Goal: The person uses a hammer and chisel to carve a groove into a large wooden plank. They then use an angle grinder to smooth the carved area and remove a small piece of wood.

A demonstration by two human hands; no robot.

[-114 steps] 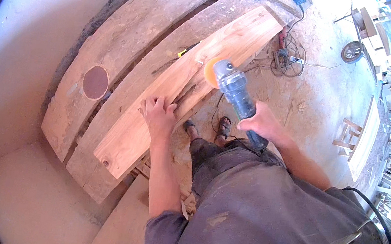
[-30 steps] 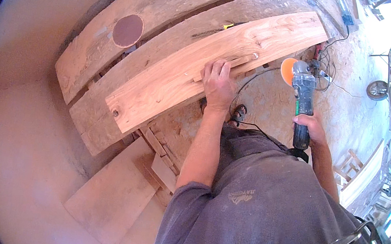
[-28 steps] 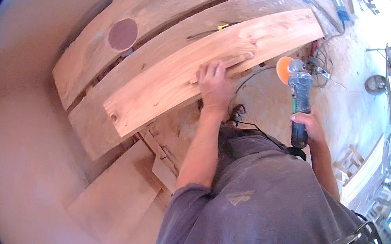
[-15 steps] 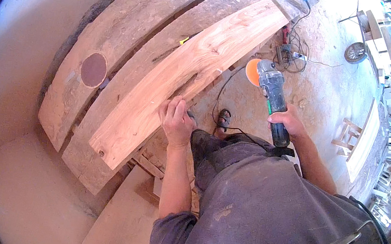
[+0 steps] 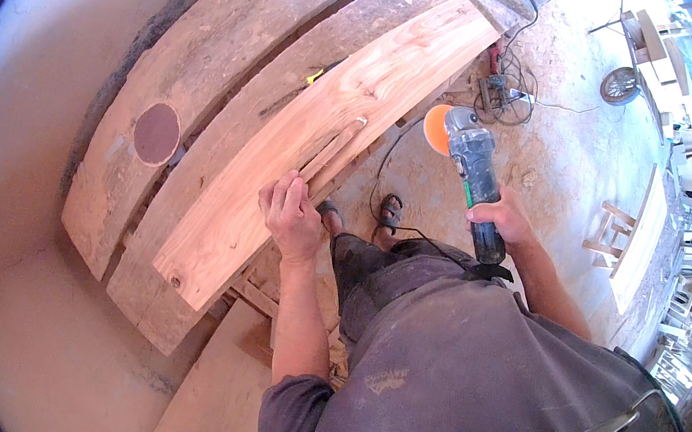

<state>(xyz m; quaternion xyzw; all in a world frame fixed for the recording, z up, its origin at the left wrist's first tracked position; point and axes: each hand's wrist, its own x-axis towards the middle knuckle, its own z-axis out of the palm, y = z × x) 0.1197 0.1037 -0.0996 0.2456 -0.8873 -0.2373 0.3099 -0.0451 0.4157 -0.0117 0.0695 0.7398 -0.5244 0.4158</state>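
Observation:
A long pale plank [image 5: 255, 178] lies on the workbench. Fingers curled, my left hand [image 5: 292, 216] is at the plank's near edge, closed on the lower end of a thin wooden strip [image 5: 335, 146] with a whitish tip. This strip slants over the plank's surface. To the right, my right hand [image 5: 503, 216] grips an angle grinder [image 5: 477, 163] by its dark body, the thumb across it. An orange round pad [image 5: 437, 128] is fitted at the grinder's head, held in the air clear of the plank. My left palm is hidden.
A brown sanding disc [image 5: 156, 134] lies on the bench's weathered board [image 5: 228, 52], near a small yellow-and-black object [image 5: 314, 76]. A gap runs between the bench boards. Tangled cables [image 5: 514, 103] and a red-and-black tool [image 5: 495, 59] are beyond the bench. A wooden stool [image 5: 611, 229] stands at right.
My left hand has moved slightly left, and the strip's tip has shifted from the plank's edge onto its surface. The whole view has shifted a little; the grinder stays in my right hand.

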